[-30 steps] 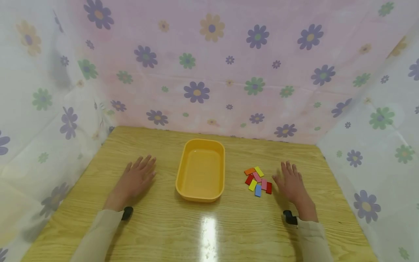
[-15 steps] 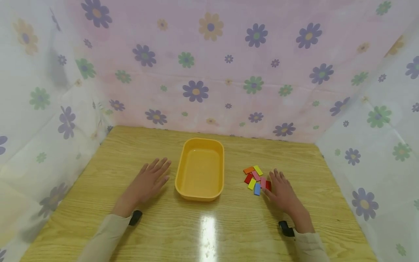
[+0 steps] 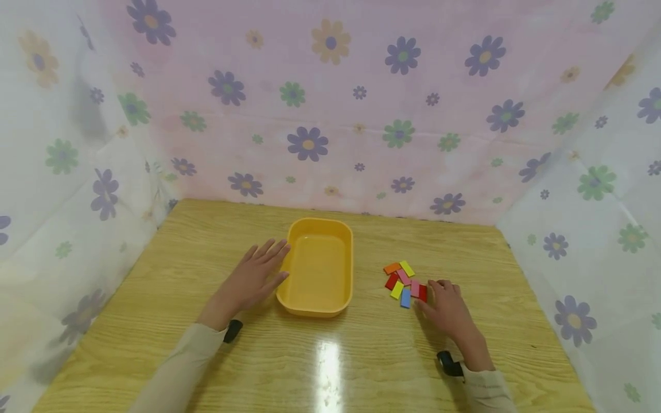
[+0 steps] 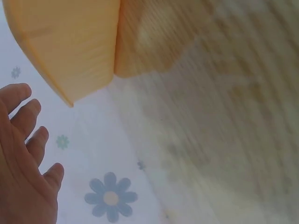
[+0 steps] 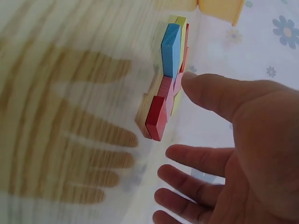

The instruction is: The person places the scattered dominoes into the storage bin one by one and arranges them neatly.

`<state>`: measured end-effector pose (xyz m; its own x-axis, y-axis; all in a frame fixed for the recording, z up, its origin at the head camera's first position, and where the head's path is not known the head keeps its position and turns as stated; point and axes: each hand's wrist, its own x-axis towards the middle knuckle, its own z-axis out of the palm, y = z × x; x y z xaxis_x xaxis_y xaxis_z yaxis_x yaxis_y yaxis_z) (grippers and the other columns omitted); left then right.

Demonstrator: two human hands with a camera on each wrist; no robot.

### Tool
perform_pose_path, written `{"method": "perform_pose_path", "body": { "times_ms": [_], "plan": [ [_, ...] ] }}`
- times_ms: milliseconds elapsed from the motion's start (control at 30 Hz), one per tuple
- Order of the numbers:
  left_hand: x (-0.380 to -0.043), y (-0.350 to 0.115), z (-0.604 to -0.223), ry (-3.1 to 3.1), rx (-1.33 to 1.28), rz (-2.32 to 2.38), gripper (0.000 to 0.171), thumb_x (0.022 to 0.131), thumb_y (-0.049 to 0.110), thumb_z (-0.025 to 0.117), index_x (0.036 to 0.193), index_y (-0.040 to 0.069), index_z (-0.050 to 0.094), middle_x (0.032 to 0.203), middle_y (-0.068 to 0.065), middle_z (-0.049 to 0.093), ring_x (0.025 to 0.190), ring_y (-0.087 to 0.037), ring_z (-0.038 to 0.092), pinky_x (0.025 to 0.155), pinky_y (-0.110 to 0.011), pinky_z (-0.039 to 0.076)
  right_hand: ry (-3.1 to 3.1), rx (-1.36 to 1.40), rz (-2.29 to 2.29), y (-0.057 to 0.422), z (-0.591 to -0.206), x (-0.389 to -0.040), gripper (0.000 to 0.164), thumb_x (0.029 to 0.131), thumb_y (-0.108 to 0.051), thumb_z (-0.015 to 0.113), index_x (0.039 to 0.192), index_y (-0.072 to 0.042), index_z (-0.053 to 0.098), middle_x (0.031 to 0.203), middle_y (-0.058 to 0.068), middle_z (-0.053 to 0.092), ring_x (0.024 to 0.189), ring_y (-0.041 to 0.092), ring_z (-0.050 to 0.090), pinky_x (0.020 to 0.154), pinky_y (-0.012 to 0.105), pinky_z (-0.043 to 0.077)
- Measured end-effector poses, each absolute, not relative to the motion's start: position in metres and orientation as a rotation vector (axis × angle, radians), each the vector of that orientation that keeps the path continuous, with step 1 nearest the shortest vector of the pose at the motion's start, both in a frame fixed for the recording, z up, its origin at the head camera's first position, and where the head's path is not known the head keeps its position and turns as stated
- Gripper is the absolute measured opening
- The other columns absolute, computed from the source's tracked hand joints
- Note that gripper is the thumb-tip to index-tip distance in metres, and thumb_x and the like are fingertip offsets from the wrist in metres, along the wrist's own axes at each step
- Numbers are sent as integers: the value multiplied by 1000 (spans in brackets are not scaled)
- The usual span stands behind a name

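Note:
A yellow plastic basin [image 3: 316, 312] stands on the wooden table. My left hand [image 3: 250, 281] is at its left side, fingers spread. In the left wrist view the fingertips are apart from the basin's wall [image 4: 70, 42]. A loose cluster of small flat wooden blocks lies right of the basin, in orange, yellow, pink, red and blue. My right hand [image 3: 450, 310] is beside the red block [image 3: 423, 293] at the cluster's right end. In the right wrist view its thumb and slightly bent fingers are spread, holding nothing, near the red block [image 5: 156, 119] and the blue block [image 5: 171, 51].
The wooden table [image 3: 248, 367] meets a flowered cloth wall [image 3: 346, 115] at the back. Similar cloth hangs on the left and right sides. Each wrist wears a small black camera, and a light reflection shows on the table in front of the basin.
My left hand has moved right to the basin's side. My right hand has moved left and nearer to me, beside the red block, its fingers bending slightly. Blocks and basin stay in place.

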<state>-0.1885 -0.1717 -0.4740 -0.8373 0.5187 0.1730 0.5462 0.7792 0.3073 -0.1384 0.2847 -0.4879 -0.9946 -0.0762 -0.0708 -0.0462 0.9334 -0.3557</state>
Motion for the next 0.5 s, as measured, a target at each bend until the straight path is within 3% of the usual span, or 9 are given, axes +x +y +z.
{"method": "perform_pose_path", "body": {
  "times_ms": [267,500],
  "plan": [
    [-192,-165,-480,-2884,-889,-480,64,107,42,50,159,9,35,167,-8,28,155,-35,21,124,-61,14,3004,-73,-537,283,-489,-144,65,92,-39,74,126,13,59,123,33,57,110,49,52,92,60,49],
    [-191,-165,-488,-2896,-872,-543,63,107,42,49,160,11,34,167,-7,28,155,-35,21,123,-62,13,2965,-66,-609,290,-492,-153,51,90,-22,77,126,10,60,116,28,60,105,43,53,91,58,50]
  ]
}}
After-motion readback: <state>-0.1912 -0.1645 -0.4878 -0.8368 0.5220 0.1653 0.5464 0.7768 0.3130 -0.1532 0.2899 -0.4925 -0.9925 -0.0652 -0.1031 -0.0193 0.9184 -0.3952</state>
